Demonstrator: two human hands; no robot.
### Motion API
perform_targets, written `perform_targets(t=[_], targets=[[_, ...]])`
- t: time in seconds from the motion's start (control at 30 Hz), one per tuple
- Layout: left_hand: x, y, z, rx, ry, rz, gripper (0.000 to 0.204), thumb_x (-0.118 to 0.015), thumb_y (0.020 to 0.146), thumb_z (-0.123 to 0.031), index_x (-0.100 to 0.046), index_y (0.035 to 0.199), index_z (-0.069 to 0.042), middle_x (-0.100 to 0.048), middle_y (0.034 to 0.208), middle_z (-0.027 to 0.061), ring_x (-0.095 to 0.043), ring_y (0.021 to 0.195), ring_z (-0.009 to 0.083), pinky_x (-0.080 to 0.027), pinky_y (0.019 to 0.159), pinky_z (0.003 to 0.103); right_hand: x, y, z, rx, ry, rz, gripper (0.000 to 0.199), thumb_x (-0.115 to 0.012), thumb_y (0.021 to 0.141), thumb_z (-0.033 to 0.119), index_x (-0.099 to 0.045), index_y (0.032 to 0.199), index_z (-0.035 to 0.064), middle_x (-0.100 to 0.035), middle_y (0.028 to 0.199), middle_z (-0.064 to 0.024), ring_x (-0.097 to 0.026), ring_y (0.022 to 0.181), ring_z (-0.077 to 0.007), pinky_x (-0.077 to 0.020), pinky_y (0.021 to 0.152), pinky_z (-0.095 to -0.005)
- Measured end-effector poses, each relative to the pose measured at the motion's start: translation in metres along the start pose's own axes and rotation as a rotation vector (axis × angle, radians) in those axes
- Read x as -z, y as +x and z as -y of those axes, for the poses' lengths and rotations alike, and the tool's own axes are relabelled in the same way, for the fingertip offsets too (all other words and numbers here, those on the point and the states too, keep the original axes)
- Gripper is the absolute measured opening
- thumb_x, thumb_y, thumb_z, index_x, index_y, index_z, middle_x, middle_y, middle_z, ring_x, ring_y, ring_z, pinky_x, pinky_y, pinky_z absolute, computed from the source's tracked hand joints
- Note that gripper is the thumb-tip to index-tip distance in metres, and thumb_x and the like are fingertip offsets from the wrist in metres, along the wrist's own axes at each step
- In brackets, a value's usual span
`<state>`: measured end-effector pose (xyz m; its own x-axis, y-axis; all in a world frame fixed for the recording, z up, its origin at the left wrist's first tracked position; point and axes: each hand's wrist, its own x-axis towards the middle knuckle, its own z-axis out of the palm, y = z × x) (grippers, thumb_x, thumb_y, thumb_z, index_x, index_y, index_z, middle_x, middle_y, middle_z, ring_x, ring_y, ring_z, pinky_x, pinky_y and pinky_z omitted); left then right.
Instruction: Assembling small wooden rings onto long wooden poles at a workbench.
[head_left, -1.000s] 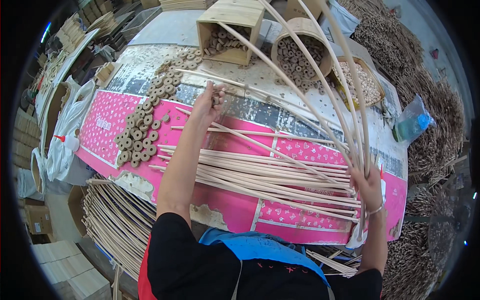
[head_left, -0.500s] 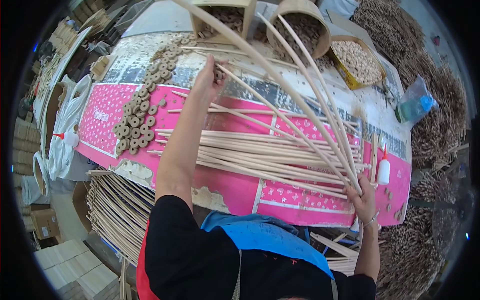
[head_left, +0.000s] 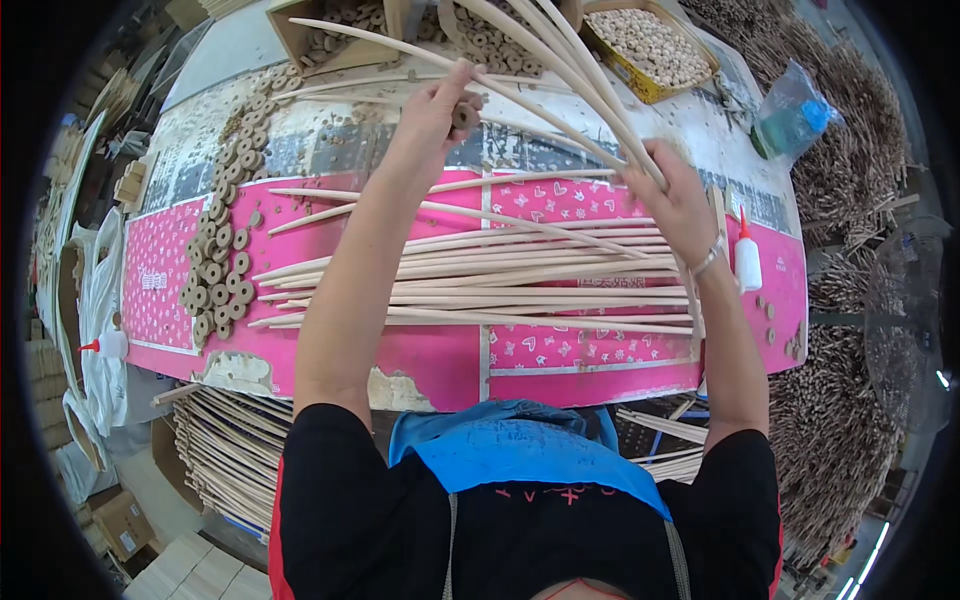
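My left hand (head_left: 428, 118) is raised over the far part of the table, pinching a thin pale wooden stick (head_left: 370, 37) between thumb and fingers. A brown wooden ring (head_left: 464, 116) sits in the same hand, against the curled fingers. My right hand (head_left: 680, 205) is closed around the lower ends of several longer, thicker curved sticks (head_left: 604, 88), which rise toward the far edge. The thin stick slants down from my left hand to the right one. Below both hands, several tapered sticks (head_left: 540, 300) lie side by side on the pink table cover (head_left: 430, 365).
Brown rings (head_left: 222, 265) are heaped on the left. At the far side stand a wooden box (head_left: 293, 38) of rings and a yellow tray (head_left: 640, 88) of small pale pieces. A white glue bottle (head_left: 747, 262) stands right; bundled sticks (head_left: 230, 450) lie below left.
My right hand has moved up and away from the table's near edge with its sticks. My left hand has shifted slightly farther away, and its stick now points out to the upper left.
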<state>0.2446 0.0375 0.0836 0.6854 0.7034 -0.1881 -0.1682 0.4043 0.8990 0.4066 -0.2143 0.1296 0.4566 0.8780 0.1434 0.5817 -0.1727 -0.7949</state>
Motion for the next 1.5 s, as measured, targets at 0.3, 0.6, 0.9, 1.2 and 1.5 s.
perform_targets(t=[0.3,0.6,0.9,1.2,1.5], targets=[[0.125,0.006,0.033,0.087,-0.369,-0.189,0.026,-0.065,0.097,-0.016,-0.066,0.117,-0.001,-0.061,0.086,0.0016,-0.057,0.072,0.0086,-0.047,0.058,0.017,0.016,-0.008,-0.002,-0.155,0.072,0.003,0.022,-0.061,0.095,0.011,-0.059,0.115,0.0013,-0.063,0.08,-0.0003,-0.053,0.062,-0.0047,-0.0449,0.056,-0.0207],[0.099,0.063,0.065,-0.282,1.165,-0.302,0.048,-0.076,0.08,-0.045,-0.067,0.113,-0.012,-0.071,0.094,0.0173,-0.069,0.089,0.0351,-0.053,0.078,0.045,0.041,-0.089,-0.009,-0.264,0.096,-0.132,0.022,-0.056,0.099,0.011,-0.059,0.118,0.0002,-0.058,0.074,0.0014,-0.049,0.06,-0.0025,-0.0392,0.052,-0.019],[0.08,0.071,0.081,-0.522,1.403,-0.342,0.025,-0.077,0.081,-0.027,-0.066,0.097,-0.011,-0.071,0.089,0.0137,-0.069,0.082,0.0307,-0.052,0.068,0.043,0.055,-0.17,-0.022,-0.429,0.173,-0.19,0.021,-0.058,0.098,0.013,-0.06,0.114,-0.0008,-0.062,0.076,-0.0006,-0.052,0.059,-0.0029,-0.0415,0.052,-0.0178],[0.094,0.048,0.013,-0.032,-0.244,-0.062,0.025,-0.069,0.095,-0.026,-0.063,0.102,-0.003,-0.07,0.097,0.0091,-0.052,0.063,0.0062,-0.041,0.048,0.018,0.049,-0.204,-0.031,-0.45,0.151,-0.164,0.018,-0.064,0.094,0.013,-0.063,0.106,0.0004,-0.062,0.074,0.0007,-0.052,0.06,-0.0038,-0.0411,0.053,-0.0192],[0.094,0.029,-0.015,-0.003,-0.28,-0.017,0.025,-0.068,0.095,-0.025,-0.06,0.106,-0.004,-0.07,0.093,0.009,-0.053,0.063,0.006,-0.042,0.047,0.017,0.038,-0.205,-0.026,-0.418,0.105,-0.101,0.019,-0.068,0.09,0.006,-0.067,0.106,-0.0033,-0.064,0.075,-0.0007,-0.055,0.062,-0.0047,-0.0433,0.054,-0.0212]])
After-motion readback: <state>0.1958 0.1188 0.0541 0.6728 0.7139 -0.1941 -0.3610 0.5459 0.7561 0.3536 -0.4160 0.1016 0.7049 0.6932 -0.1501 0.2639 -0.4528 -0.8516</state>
